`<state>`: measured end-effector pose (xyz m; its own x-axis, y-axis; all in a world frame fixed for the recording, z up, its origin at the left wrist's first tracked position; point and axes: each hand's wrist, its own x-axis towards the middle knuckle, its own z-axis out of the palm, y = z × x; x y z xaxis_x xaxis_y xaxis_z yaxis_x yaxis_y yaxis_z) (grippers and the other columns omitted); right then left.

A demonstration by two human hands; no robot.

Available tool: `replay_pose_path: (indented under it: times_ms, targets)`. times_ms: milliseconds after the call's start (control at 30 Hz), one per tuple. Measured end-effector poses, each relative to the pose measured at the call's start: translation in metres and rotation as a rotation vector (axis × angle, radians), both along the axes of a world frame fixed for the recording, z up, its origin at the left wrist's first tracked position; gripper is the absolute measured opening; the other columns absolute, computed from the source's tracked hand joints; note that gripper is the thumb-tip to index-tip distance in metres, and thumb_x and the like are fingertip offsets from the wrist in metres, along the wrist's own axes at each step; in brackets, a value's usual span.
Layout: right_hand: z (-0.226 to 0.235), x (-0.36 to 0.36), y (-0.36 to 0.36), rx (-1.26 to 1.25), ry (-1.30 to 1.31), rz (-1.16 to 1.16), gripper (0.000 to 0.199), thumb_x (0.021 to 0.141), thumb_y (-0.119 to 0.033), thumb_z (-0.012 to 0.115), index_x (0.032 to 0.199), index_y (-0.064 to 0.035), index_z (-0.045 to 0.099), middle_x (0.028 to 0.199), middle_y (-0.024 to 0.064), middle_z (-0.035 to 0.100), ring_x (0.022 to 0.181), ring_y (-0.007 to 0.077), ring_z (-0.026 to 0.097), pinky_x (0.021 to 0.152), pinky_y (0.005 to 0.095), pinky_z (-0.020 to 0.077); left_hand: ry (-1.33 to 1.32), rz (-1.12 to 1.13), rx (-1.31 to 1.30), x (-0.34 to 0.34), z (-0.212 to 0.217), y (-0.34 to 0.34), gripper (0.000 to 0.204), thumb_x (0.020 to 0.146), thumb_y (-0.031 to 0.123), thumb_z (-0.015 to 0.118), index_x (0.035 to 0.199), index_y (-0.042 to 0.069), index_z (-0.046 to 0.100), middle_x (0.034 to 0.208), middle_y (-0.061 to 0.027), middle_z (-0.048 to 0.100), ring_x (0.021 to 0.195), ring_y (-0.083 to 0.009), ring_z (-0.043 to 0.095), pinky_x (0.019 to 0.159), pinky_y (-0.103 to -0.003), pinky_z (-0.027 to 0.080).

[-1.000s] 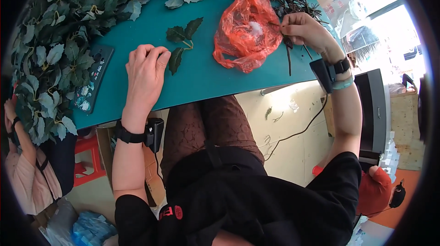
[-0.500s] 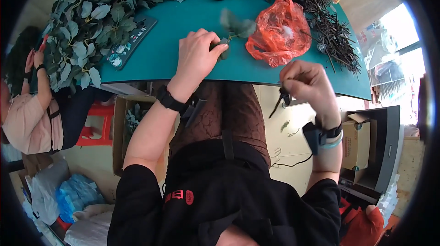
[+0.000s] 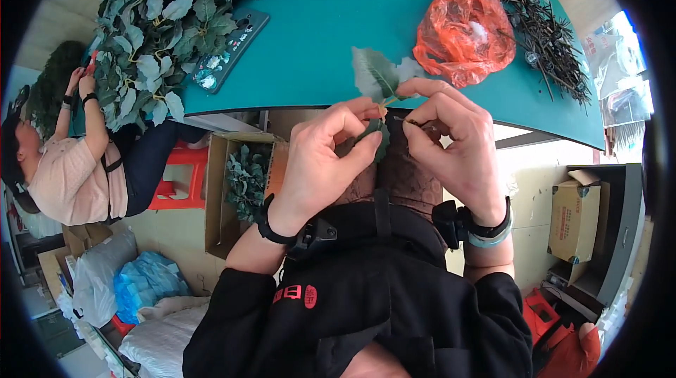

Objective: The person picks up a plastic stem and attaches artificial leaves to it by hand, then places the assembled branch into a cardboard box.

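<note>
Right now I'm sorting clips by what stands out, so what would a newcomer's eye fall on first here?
First the left hand and right hand, meeting at centre and pinching a green leaf sprig and a thin dark stem. Next the orange plastic bag on the teal table, upper right. Then the heap of green leaves, upper left.

Bare teal table [image 3: 317, 47] lies open between leaf heap [image 3: 162, 19] and orange bag [image 3: 465, 33]

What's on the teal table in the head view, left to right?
Heap of green leaves → dark remote-like device → leaf sprig held by left hand and right hand → orange plastic bag → pile of dark stems.
</note>
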<state>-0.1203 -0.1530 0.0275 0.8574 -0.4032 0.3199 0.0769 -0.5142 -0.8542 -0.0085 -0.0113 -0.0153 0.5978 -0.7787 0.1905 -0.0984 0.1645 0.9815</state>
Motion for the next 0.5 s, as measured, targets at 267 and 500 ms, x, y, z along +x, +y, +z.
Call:
replay_pose_path:
  times_ms: [267,500]
  targets:
    - [-0.002,0.011,0.007,-0.077,0.003,-0.038,0.010,0.073,0.005,0.062,0.075,0.0029,0.052,0.096,0.0136,0.061,0.055,0.0177,0.054,0.052,0.0261,0.0441,-0.080,0.024,0.030,-0.001,0.003,0.009,0.013,0.078,-0.009,0.064,0.075,-0.002,0.053,0.111,-0.0185,0.059,0.106,-0.0221,0.059,0.087,-0.031,0.048]
    - [-0.007,0.020,0.011,-0.073,0.028,-0.014,0.011,0.072,0.005,0.062,0.075,0.0032,0.051,0.077,0.0105,0.053,0.056,0.0197,0.052,0.050,0.0281,0.0415,-0.096,0.029,0.023,0.004,0.001,0.013,0.013,0.077,-0.009,0.064,0.074,-0.002,0.054,0.112,-0.0180,0.059,0.104,-0.0211,0.060,0.087,-0.032,0.048]
